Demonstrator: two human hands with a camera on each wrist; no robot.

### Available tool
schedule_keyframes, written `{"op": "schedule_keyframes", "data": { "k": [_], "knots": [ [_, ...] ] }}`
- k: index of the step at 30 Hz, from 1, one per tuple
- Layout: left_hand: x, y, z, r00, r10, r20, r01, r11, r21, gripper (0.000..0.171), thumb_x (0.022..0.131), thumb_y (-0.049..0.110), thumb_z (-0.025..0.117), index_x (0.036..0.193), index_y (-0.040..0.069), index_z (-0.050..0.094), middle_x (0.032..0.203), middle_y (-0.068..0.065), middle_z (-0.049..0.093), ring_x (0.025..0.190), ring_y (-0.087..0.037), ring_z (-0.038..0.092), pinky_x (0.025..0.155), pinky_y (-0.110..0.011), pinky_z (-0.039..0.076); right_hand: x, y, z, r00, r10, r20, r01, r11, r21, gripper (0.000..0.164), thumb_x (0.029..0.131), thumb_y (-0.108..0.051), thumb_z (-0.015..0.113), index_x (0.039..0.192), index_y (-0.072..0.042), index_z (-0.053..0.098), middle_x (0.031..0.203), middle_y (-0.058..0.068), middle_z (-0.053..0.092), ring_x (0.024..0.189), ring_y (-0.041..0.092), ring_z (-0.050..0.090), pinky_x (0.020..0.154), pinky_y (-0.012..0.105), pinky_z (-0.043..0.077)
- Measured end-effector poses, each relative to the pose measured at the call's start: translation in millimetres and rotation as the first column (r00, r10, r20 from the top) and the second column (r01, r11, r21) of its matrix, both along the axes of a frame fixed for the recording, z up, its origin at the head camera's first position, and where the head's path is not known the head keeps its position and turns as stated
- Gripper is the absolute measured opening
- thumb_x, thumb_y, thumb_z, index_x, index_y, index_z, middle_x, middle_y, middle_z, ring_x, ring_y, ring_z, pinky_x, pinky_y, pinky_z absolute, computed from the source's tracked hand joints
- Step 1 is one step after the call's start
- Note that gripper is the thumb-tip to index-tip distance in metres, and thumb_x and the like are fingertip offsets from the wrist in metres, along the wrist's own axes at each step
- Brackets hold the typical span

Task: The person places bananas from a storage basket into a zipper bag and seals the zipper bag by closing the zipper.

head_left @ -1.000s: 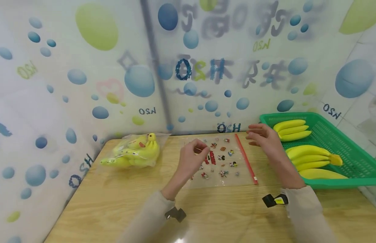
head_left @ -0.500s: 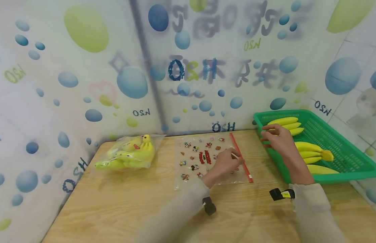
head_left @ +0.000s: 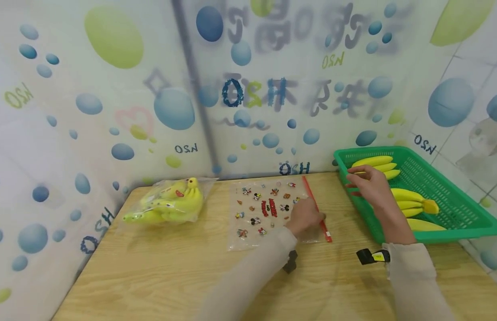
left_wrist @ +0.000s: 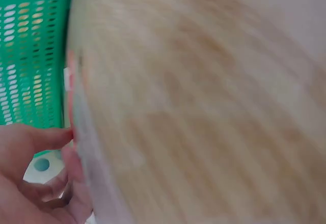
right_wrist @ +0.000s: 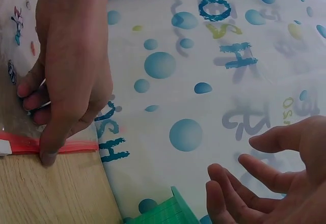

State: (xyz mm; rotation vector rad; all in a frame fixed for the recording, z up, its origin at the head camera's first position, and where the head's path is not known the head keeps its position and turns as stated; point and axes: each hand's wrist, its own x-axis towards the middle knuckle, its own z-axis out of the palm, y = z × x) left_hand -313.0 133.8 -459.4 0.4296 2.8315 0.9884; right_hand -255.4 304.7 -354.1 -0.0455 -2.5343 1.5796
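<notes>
Left hand [head_left: 306, 217] pinches zip [head_left: 310, 192] (basket [head_left: 465, 234] apart).

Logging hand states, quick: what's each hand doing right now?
Left hand: pinching the zip bag at its red strip.
Right hand: open, holding nothing.

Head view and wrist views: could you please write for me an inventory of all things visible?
Flat bag: one, clear with red strip and coloured print, middle of the table
Filled bag: one, clear, table's left; yellow bananas inside, count unclear
Basket: one, green, on the right
Bunches: two, yellow, in the basket, plus at least one more banana
Table: one, pale wood, below these things
Backdrop: white with blue and green ovals, behind the table
Wrist devices: two, black, one per wrist
Sleeves: two, beige, both forearms
Left hand: one, pinching the red strip
Right hand: one, fingers loose, by the basket's left side
</notes>
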Motion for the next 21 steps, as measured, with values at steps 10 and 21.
{"op": "schedule_keyframes", "data": {
  "k": [10,21],
  "knots": [
    [4.3,-16,12.0,0.985,0.030,0.171,-0.066,0.975,0.212,0.037,0.089,0.011,0.064,0.057,0.014,0.046,0.050,0.001,0.049,0.044,-0.012,0.047,0.042,-0.024,0.039,0.1,-3,0.3,1.000,0.018,0.019,-0.018,1.000,0.004,0.054,0.107,-0.036,0.050,0.145,0.003,0.047,0.128,0.014,0.059,0.083,-0.009,0.064,0.078,0.021,0.058],
    [13.5,-61,35.4,0.909,-0.107,0.404,-0.181,0.771,0.611,0.010,0.099,0.013,0.055,0.093,0.008,0.061,0.080,-0.004,0.064,0.066,-0.015,0.063,0.067,-0.031,0.061,-4.1,-27,-6.3,0.979,0.198,-0.039,-0.197,0.980,0.023,0.044,0.108,-0.025,0.052,0.139,0.006,0.050,0.127,0.021,0.063,0.094,0.002,0.068,0.080,0.023,0.059]
  ]
}}
